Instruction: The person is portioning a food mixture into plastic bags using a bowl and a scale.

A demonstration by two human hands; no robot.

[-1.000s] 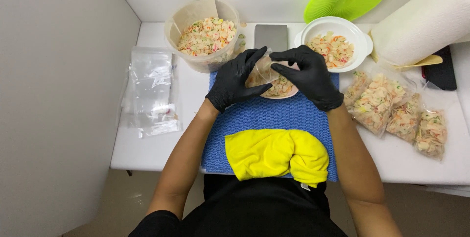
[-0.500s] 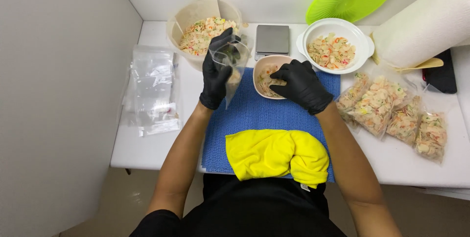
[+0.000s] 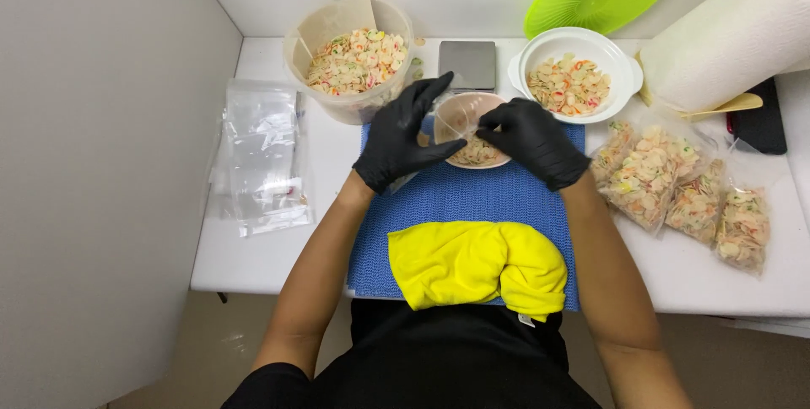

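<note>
I see both gloved hands over the small pink bowl [image 3: 472, 135] at 12 o'clock on the blue mat [image 3: 460, 206]. Left hand [image 3: 405, 135] and right hand [image 3: 531, 140] pinch a clear small bag [image 3: 453, 119] between them above the bowl, each grip narrow on the bag's edge. Big tub of snack mix [image 3: 350, 59] at 11 o'clock, white bowl [image 3: 574, 80] at 1, filled bags [image 3: 675, 185] at 3, empty bags [image 3: 257, 156] at 9 on the table [image 3: 278, 249]. Yellow cloth [image 3: 477, 265] at 6.
</note>
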